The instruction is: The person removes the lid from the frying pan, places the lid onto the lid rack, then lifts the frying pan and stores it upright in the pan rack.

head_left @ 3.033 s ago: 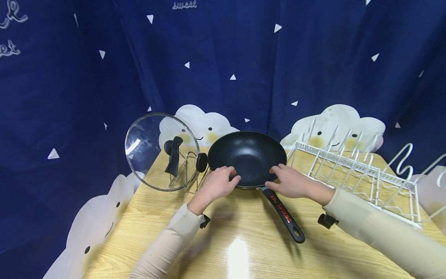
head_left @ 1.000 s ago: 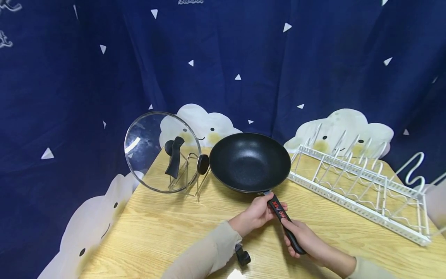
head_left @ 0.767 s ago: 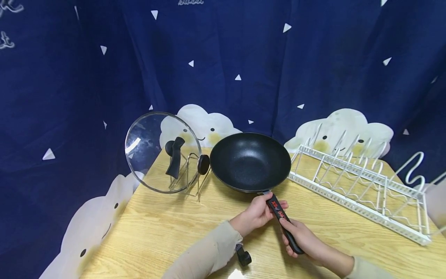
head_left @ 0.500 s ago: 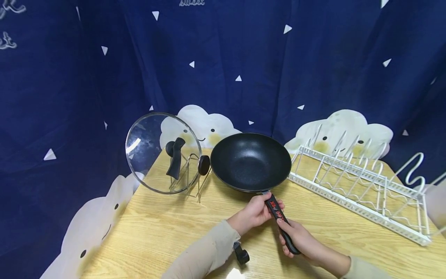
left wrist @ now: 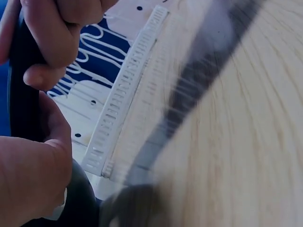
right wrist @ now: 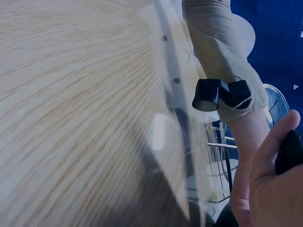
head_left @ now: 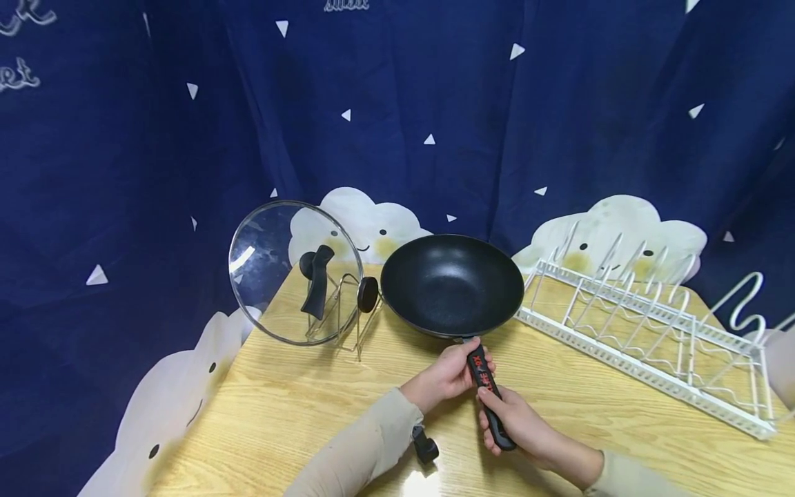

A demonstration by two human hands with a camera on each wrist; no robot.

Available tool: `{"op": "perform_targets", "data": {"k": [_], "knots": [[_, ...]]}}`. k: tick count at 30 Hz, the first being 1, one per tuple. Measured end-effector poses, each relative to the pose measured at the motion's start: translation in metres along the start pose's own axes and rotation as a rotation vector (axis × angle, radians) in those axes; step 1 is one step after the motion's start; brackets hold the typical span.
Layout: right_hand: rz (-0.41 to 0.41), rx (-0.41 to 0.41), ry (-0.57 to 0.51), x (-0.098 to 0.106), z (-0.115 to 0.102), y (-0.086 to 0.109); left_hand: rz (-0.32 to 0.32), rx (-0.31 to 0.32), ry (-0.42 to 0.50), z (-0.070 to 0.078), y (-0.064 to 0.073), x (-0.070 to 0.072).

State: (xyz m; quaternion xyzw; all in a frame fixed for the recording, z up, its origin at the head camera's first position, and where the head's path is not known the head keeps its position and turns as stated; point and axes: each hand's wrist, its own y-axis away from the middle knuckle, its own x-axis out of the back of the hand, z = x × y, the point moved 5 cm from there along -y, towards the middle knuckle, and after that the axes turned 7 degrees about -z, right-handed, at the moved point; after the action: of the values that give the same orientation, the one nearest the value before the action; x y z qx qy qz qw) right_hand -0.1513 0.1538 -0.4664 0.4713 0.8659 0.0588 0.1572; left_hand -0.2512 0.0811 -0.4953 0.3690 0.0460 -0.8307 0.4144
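A black frying pan (head_left: pixel 452 285) is in the middle of the head view, its dark inside facing me. Its black handle (head_left: pixel 481 369) with red lettering points toward me, slightly right. My left hand (head_left: pixel 448 373) holds the handle close to the pan, thumb on top. Farther down, my right hand (head_left: pixel 520 422) grips the handle near its end, fingers curled around it. In the left wrist view both hands are on the dark handle (left wrist: pixel 23 94). The right wrist view shows only part of my right hand (right wrist: pixel 277 201). Whether the pan's base touches the table is hidden.
Left of the pan, a glass lid (head_left: pixel 263 259) with a black knob stands tilted in a wire stand (head_left: pixel 358 338). A white wire dish rack (head_left: pixel 640 369) stands on the right of the wooden table (head_left: pixel 248 428). A blue curtain (head_left: pixel 397 90) hangs behind.
Three seconds ago both hands were at the pan's near rim; they have since moved to the handle. Over the last second the handle end has swung left, both hands with it.
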Motion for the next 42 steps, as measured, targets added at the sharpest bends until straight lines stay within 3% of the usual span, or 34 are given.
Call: {"op": "perform_targets", "data": {"k": [10, 16, 24, 35, 42], "knots": [[0.005, 0.01, -0.025, -0.01, 0.0, -0.01, 0.034, 0.019, 0.007, 0.001, -0.003, 0.008], [0.082, -0.017, -0.05, -0.013, -0.003, -0.014, 0.016, 0.031, 0.036, 0.003, -0.004, 0.01], [0.198, 0.05, 0.107, -0.013, 0.001, -0.018, 0.031, -0.011, 0.028, 0.003, -0.005, 0.009], [0.232, 0.081, 0.205, -0.012, -0.006, -0.02, 0.111, -0.083, 0.015, 0.008, -0.006, 0.007], [0.23, 0.084, 0.206, -0.01, -0.008, -0.019, 0.116, -0.069, 0.014, 0.011, -0.006, 0.004]]}}
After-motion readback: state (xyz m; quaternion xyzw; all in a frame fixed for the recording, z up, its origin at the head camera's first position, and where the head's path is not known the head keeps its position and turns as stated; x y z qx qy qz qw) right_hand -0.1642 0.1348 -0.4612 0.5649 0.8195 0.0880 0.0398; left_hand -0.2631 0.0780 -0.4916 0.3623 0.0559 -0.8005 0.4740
